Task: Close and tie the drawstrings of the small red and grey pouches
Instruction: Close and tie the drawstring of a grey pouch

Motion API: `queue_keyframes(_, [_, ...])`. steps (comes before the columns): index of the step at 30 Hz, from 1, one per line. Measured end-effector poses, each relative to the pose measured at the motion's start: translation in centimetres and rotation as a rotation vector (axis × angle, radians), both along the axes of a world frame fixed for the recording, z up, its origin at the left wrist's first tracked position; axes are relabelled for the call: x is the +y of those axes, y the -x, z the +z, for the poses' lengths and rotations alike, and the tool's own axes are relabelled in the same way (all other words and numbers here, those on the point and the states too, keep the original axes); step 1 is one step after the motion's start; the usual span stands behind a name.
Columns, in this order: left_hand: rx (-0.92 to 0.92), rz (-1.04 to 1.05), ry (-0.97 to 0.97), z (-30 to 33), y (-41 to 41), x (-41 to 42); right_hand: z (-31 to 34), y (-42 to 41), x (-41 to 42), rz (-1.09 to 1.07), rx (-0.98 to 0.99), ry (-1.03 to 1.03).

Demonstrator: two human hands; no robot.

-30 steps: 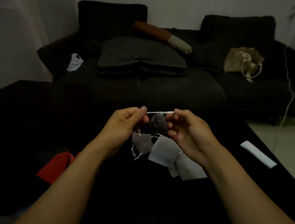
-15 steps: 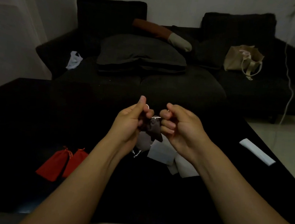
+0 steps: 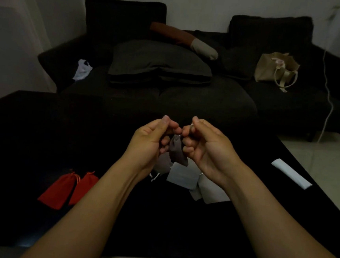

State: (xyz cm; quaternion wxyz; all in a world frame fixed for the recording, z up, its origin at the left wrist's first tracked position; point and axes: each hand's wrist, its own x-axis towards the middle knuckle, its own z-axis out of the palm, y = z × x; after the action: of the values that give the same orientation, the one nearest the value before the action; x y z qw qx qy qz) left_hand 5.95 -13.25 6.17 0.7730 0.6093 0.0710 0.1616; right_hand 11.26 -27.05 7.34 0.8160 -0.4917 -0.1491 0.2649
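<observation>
- Step in hand: knotting a grey pouch (image 3: 177, 152) held above the tabletop (image 3: 41, 138).
- Left hand (image 3: 153, 141) and right hand (image 3: 202, 146) each pinch the drawstring (image 3: 191, 127), fingers curled.
- Next move: likely cinch the knot; red pouches (image 3: 67, 187) lie apart.

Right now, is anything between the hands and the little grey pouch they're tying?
Nothing visible is. The left hand and right hand both pinch the drawstring at the top of the small dark grey fabric pouch, which hangs between them above the black table.
</observation>
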Motion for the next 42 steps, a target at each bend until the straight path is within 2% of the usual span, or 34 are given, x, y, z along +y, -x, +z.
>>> queue_keyframes(8, [0.032,-0.022,-0.142,-0.5,0.3,0.6,0.4,-0.1,-0.2,-0.073,-0.124,0.138])
queue_keyframes(12, [0.028,-0.046,-0.086,-0.5,0.3,0.8,0.4,-0.2,-0.3,-0.093,-0.060,0.135])
queue_keyframes(15, [0.014,-0.077,-0.053,-0.1,0.6,0.9,0.2,-0.3,-0.2,-0.077,0.067,0.052])
queue_keyframes(17, [-0.009,-0.106,-0.011,0.1,0.9,0.8,0.2,-0.4,-0.3,-0.067,0.103,0.081])
queue_keyframes(22, [-0.011,-0.153,0.011,0.3,1.2,1.1,-0.1,-0.5,-0.4,-0.093,-0.164,0.439])
queue_keyframes(30, [-0.013,-0.086,0.081,-0.1,0.7,0.6,0.1,-0.7,-0.6,0.088,-0.278,0.401])
queue_keyframes(35, [-0.002,-0.066,-0.077,-0.2,0.7,1.4,-0.3,-1.2,-1.3,0.009,-0.613,0.544])
queue_keyframes(39, [-0.094,-0.029,-0.414,-0.5,0.7,2.0,-0.5,-1.1,-1.1,-0.103,-0.778,0.594])
queue_keyframes(42, [-0.085,-0.076,-0.600,-0.6,0.8,2.2,-0.4,-0.8,-1.3,-0.139,-0.941,0.613])
